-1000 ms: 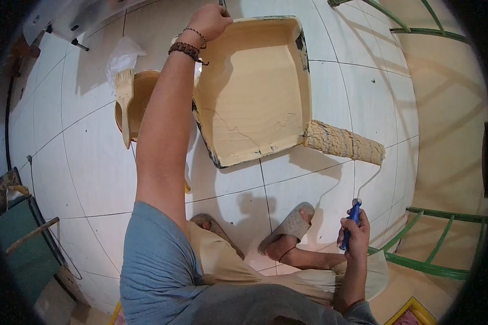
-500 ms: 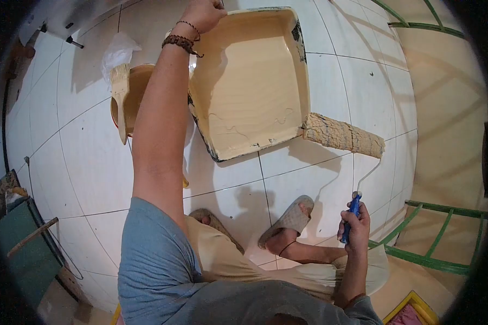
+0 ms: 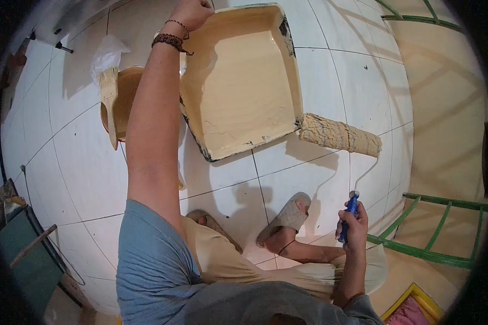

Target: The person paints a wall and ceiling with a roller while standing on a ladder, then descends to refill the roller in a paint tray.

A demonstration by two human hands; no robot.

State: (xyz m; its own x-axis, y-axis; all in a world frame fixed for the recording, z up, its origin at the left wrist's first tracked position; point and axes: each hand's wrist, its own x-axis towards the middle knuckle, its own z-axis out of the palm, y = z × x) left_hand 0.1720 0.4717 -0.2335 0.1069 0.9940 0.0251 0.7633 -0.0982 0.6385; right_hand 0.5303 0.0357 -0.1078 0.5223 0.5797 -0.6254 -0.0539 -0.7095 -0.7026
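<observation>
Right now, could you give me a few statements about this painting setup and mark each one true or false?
1. The left hand grips the far corner of the paint tray. True.
2. The right hand holds a spray can. False: it holds the paint roller by its blue handle.
3. The paint roller lies inside the paint tray. False: it is outside, beside the tray's near right corner.
4. A paintbrush lies across a round paint bucket left of the paint tray. True.
5. The paint in the tray is blue. False: it is a pale beige.
</observation>
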